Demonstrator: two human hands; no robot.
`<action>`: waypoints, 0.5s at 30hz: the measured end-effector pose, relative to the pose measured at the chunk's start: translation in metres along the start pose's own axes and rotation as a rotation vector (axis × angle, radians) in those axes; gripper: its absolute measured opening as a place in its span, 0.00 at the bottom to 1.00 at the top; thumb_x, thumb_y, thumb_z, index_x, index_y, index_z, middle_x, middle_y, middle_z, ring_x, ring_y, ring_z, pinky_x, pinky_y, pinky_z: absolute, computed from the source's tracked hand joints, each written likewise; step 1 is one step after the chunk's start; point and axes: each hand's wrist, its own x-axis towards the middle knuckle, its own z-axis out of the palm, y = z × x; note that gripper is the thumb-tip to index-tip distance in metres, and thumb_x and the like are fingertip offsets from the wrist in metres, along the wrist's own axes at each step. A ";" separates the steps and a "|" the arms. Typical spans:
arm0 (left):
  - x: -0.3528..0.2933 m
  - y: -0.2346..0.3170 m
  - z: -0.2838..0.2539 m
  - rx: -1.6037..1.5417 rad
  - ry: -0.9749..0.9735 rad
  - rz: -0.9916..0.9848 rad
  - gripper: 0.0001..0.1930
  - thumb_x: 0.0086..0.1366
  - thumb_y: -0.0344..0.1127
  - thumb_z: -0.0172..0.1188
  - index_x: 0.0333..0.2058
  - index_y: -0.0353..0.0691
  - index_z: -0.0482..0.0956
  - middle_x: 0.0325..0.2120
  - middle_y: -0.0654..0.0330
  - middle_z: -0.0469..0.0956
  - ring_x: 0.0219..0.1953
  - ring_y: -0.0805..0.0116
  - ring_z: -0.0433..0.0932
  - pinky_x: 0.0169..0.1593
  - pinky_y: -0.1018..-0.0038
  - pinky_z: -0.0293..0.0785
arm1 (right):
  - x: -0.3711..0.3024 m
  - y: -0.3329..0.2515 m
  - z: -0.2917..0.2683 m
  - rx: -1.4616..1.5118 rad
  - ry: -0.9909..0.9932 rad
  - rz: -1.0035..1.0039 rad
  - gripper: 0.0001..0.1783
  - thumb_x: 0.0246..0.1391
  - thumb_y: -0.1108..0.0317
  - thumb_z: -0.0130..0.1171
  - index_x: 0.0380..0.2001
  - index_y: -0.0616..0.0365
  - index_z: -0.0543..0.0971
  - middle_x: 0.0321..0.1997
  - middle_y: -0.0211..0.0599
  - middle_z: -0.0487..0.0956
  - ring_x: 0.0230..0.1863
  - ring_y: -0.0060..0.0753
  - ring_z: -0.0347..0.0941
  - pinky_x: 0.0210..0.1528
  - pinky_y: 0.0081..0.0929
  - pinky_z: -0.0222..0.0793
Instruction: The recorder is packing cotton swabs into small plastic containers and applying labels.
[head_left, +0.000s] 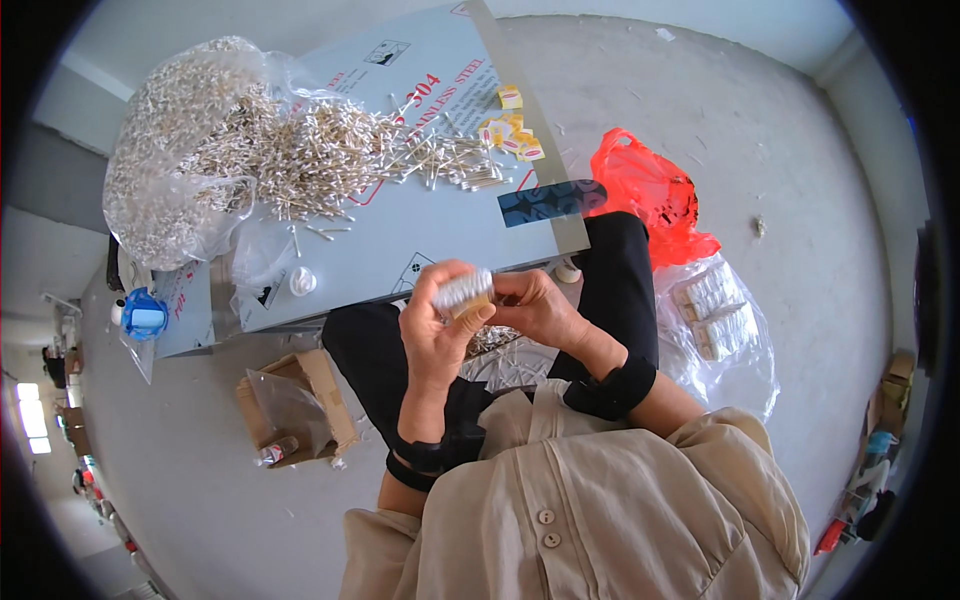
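The left hand [432,335] and the right hand [535,308] meet just above the person's lap, and between them sits a tight bundle of cotton swabs [464,291], white tips up. The left fingers [470,322] curl around the bundle's lower half and clamp it; the right fingers [505,295] press in against its side, thumb and forefinger pinching at the rim — whether a band or wrapper is being drawn on there I cannot tell.

Judging by how things lie, the work looks early on. Beyond the fingers, on the grey tabletop [400,230], a wide loose heap of cotton swabs [330,150] spills from a big clear bag [180,150] that is full — far more loose than bundled. Farther off past the fingers, near the tabletop's far edge, a handful of small yellow packs [512,125] lie together. To the right of the fingers, on the floor, a clear bag with white packs [715,315] lies beside an orange plastic bag [650,195]. Below and left of the fingers stands an open cardboard box [295,400].
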 end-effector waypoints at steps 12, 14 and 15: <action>-0.001 -0.032 -0.013 -0.147 0.162 -0.273 0.04 0.61 0.27 0.55 0.33 0.33 0.75 0.24 0.64 0.74 0.23 0.80 0.70 0.30 0.80 0.68 | 0.005 0.005 -0.013 0.757 0.227 0.749 0.14 0.51 0.63 0.59 0.36 0.64 0.79 0.25 0.33 0.78 0.21 0.20 0.71 0.24 0.16 0.68; 0.000 -0.022 -0.010 -0.066 0.108 -0.160 0.06 0.56 0.18 0.52 0.33 0.32 0.74 0.26 0.63 0.74 0.25 0.79 0.71 0.31 0.81 0.69 | 0.005 0.005 -0.016 0.794 0.247 0.778 0.13 0.52 0.63 0.58 0.36 0.63 0.79 0.23 0.33 0.76 0.19 0.21 0.69 0.19 0.15 0.64; 0.001 -0.019 -0.010 0.218 0.035 0.066 0.07 0.55 0.17 0.53 0.33 0.32 0.74 0.27 0.63 0.74 0.26 0.79 0.71 0.32 0.82 0.69 | 0.004 0.008 -0.018 0.822 0.226 0.782 0.13 0.52 0.63 0.58 0.36 0.63 0.79 0.23 0.33 0.76 0.18 0.21 0.69 0.18 0.15 0.63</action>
